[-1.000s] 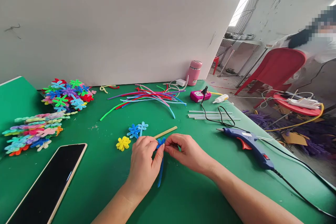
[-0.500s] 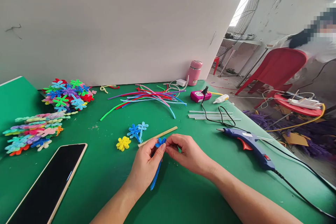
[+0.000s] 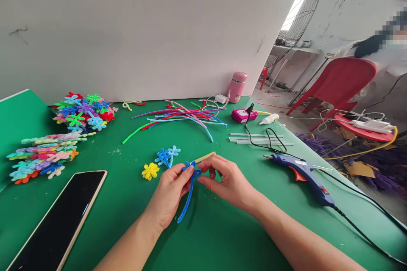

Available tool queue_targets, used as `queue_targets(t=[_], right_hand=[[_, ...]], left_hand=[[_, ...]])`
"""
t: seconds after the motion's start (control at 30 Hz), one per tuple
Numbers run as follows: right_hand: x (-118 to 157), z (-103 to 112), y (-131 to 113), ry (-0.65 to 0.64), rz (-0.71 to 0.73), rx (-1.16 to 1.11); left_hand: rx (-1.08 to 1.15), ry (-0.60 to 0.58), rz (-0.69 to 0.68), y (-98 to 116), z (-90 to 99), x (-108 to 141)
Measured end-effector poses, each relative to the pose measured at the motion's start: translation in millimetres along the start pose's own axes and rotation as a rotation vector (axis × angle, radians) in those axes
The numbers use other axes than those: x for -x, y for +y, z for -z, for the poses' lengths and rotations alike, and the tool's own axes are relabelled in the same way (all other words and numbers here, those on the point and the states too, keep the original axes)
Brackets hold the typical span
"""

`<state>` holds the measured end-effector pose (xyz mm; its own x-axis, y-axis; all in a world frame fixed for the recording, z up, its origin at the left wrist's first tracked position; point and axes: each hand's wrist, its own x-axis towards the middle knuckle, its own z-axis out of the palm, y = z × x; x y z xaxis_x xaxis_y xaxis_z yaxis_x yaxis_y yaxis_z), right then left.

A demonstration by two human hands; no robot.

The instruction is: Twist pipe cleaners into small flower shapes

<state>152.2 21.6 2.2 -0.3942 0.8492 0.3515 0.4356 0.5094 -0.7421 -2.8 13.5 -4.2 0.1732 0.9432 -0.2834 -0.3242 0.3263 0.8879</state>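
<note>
My left hand pinches a blue pipe-cleaner flower between thumb and fingers. A loop stands out on the flower's right side, and a long blue tail curves down toward me. My right hand is close beside that loop, thumb and fingertips apart and slightly curled; I cannot tell whether they touch it. Just beyond my hands lies a beige stick, partly hidden by them. To the left on the table are a yellow pipe-cleaner flower and blue pipe-cleaner flowers.
Loose coloured pipe cleaners lie at the back. Finished flowers are heaped at left, behind a phone. Right of my hands are a glue gun, its cord and clear glue sticks. A pink flask stands behind.
The blue loop has come into view at the flower's right side. My right fingers have parted and spread from their closed pinch. The tail has swung slightly left.
</note>
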Motion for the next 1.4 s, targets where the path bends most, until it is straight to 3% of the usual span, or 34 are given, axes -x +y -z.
queue_targets(t=[0.2, 0.9, 1.13, 1.4], right_hand=[[0.7, -0.4, 5.3, 0.014, 0.145, 0.024], [-0.1, -1.6, 2.7, 0.062, 0.192, 0.126], [0.0, 1.2, 4.3, 0.059, 0.209, 0.085], [-1.4, 4.1, 9.2, 0.094, 0.413, 0.359]], left_hand=[[0.078, -0.056, 0.095, 2.9, -0.4, 2.4], [-0.160, -0.129, -0.025, 6.5, 0.9, 4.7], [0.014, -0.073, 0.036, 8.2, -1.2, 4.8], [0.160, -0.155, 0.175, 9.3, 1.3, 4.2]])
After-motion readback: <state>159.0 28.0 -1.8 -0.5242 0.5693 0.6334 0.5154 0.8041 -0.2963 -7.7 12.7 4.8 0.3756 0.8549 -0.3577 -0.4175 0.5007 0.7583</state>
